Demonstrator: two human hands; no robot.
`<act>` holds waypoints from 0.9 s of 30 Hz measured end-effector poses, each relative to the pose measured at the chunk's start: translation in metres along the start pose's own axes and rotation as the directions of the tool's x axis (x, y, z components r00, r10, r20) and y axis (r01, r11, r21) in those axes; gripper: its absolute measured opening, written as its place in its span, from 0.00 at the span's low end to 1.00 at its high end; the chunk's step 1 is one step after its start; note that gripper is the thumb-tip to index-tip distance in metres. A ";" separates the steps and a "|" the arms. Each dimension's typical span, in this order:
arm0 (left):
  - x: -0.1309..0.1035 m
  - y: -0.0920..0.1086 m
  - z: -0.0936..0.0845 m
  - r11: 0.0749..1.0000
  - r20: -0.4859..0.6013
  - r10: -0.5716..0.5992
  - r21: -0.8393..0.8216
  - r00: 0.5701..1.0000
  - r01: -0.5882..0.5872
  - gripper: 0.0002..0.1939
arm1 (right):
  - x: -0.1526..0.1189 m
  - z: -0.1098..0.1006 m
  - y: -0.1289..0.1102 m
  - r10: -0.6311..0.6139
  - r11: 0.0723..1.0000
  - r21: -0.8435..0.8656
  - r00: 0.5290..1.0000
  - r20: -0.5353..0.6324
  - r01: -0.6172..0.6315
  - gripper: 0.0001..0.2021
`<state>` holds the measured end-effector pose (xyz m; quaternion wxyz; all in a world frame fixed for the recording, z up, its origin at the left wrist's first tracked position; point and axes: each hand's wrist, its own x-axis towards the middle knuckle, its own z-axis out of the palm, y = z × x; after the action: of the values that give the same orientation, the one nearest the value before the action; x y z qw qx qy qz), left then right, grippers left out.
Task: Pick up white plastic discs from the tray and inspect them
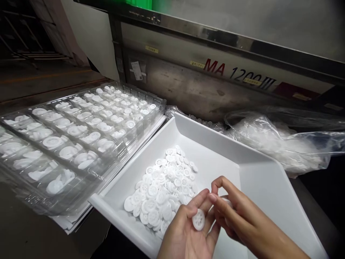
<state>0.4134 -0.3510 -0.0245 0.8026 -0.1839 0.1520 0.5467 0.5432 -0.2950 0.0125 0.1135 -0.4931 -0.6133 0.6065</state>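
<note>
My left hand [185, 233] hovers over the near edge of a white tray [258, 176] and holds a small white plastic wheel [198, 219] with round holes between thumb and fingers. My right hand [242, 219] is beside it, fingers curled, pinching what looks like another white wheel [225, 201], mostly hidden by the fingers. A heap of several identical white wheels [164, 187] lies in the tray just left of my hands.
Clear plastic blister trays [78, 133] filled with white wheels lie stacked on the left. Clear plastic bags [283, 140] of white parts lie at the right, behind the tray. A grey machine wall [215, 75] marked "MA 1200" stands behind.
</note>
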 end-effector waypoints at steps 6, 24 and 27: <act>-0.005 0.006 -0.001 0.988 0.080 -0.136 -0.060 0.988 0.141 0.33 | -0.011 -0.014 -0.005 0.010 0.997 -0.080 0.997 0.071 -0.004 0.17; 0.001 0.007 -0.008 0.983 0.258 -0.184 0.048 0.949 0.178 0.28 | -0.010 -0.017 -0.006 -0.016 0.979 -0.200 0.996 0.084 0.033 0.13; 0.001 0.007 -0.004 0.981 0.146 -0.193 -0.003 0.970 0.195 0.24 | -0.008 -0.015 0.000 -0.098 0.961 -0.251 0.993 0.072 0.113 0.12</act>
<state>0.4068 -0.3501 -0.0294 0.8595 -0.1649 0.0698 0.4788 0.5579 -0.2912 0.0198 0.0636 -0.4521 -0.7146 0.5299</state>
